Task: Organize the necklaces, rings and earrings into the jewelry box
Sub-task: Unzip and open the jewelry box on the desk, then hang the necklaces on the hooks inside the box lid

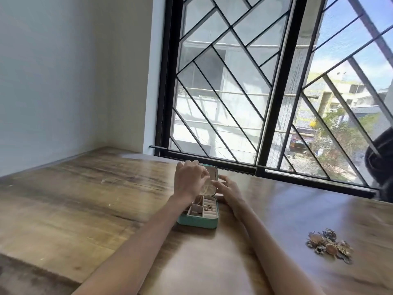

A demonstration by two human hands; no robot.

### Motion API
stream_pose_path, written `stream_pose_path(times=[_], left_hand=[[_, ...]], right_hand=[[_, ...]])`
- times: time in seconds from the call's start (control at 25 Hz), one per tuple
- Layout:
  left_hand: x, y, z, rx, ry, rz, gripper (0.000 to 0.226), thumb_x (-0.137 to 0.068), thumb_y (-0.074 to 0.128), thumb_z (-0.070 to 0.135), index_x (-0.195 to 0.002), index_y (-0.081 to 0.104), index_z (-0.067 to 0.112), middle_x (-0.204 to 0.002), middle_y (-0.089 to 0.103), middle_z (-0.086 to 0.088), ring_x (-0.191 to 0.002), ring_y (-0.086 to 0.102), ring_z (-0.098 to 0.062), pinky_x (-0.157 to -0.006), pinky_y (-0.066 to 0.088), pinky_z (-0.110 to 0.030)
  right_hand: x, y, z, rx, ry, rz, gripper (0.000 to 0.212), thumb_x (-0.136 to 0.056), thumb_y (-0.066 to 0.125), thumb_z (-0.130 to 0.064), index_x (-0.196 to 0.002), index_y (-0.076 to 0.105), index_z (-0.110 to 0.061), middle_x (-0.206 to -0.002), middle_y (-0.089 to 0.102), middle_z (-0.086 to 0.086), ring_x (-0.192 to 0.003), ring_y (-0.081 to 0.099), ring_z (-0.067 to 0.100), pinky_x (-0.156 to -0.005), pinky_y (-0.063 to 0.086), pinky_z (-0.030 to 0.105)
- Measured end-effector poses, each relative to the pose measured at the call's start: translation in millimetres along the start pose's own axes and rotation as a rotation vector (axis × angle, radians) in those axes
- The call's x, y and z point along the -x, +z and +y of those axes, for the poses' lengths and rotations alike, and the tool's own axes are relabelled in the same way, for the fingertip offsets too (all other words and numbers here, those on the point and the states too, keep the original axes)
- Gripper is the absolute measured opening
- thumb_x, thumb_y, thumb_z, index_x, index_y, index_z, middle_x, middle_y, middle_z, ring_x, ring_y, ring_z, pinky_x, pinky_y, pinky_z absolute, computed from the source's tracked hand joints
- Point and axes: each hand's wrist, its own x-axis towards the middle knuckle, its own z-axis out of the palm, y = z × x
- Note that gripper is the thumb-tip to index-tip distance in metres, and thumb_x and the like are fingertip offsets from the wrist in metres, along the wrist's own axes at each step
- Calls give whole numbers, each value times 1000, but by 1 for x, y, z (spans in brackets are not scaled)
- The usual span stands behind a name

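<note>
The jewelry box (pixel 198 211) stands open on the counter (pixel 85 199), its lid (pixel 212 179) upright. A thin necklace (pixel 205 188) appears to be pinched at the lid by the left hand (pixel 189 177); the blur leaves this unsure. The right hand (pixel 228 187) is held beside the lid, fingers (pixel 217 184) apart. The chain is best hooked taut while the lid is steadied. Loose earrings (pixel 328 244) are left well apart to the right.

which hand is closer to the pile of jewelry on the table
Right. The right hand is beside the open jewelry box, on the side toward the pile of jewelry; the left hand is at the box's lid, farther away.
</note>
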Motion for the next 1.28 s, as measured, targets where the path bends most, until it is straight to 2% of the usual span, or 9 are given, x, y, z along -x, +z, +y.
stream_pose_path(times=[0.16, 0.4, 0.6, 0.76, 0.88, 1.0, 1.12, 1.2, 1.28], left_hand=[[-8, 7, 2, -196, -4, -118, 19, -86, 62, 37, -101, 70, 27, -102, 68, 7, -100, 56, -16, -90, 31, -32], [-15, 9, 10, -280, -4, -100, 13, -86, 60, 25, -81, 71, 22, -82, 70, 4, -88, 60, -18, -88, 32, -32], [-30, 9, 0, -39, -183, -105, 15, -82, 64, 37, -85, 74, 26, -85, 73, 7, -89, 64, -11, -93, 30, -32], [-38, 5, -4, 172, -238, -157, 17, -81, 64, 40, -85, 74, 28, -89, 73, 7, -90, 63, -11, -94, 28, -33], [-39, 2, -5, 381, -223, -205, 12, -79, 67, 41, -76, 72, 30, -84, 73, 10, -86, 64, -9, -91, 39, -32], [-38, -7, -10, 690, -153, -253, 5, -79, 71, 31, -74, 71, 29, -73, 69, 12, -69, 61, -1, -78, 52, -30], [-37, -21, -8, 769, -120, -236, 8, -81, 70, 21, -83, 72, 14, -68, 63, 9, -52, 53, 7, -61, 44, -15], [-37, -28, -3, 757, -139, -212, 9, -80, 71, 21, -83, 72, 13, -68, 65, 6, -55, 55, 6, -64, 49, -20], [-39, -38, 5, 736, -127, -211, 9, -79, 71, 22, -83, 72, 13, -73, 68, 1, -66, 62, -6, -75, 55, -33]], right_hand=[[-11, 5, 10, -6, -30, 18, 39, -91, 55, -5, -129, 45, -5, -103, 67, 26, -64, 64, 16, -55, 54, 25], [-14, 3, 17, -88, -62, -2, 38, -90, 55, -3, -128, 46, -7, -94, 68, 20, -75, 65, 26, -66, 57, 36], [-9, 2, 14, -133, -85, -25, 35, -90, 55, -3, -123, 48, -13, -96, 68, 18, -79, 65, 23, -62, 58, 27], [-13, 3, 17, -95, -90, -8, 36, -90, 55, -5, -124, 50, -13, -102, 67, 18, -86, 64, 23, -76, 56, 40], [-13, 2, 17, -80, -82, 3, 35, -90, 55, -7, -124, 53, -14, -106, 66, 9, -90, 63, 20, -77, 54, 37], [-13, 2, 15, -64, -91, 17, 36, -90, 56, -9, -125, 53, -14, -117, 62, 7, -95, 61, 18, -79, 53, 34], [-11, -3, 11, 2, -169, 119, 38, -89, 57, -11, -127, 52, -14, -128, 54, 7, -104, 56, 18, -88, 49, 34], [-3, -9, 0, -81, -226, 151, 39, -83, 55, -22, -121, 58, -18, -123, 59, 4, -105, 57, 15, -86, 49, 30], [8, -13, -19, -212, -268, 138, 31, -83, 57, -26, -113, 64, -20, -109, 67, 1, -95, 61, 8, -77, 49, 23]])
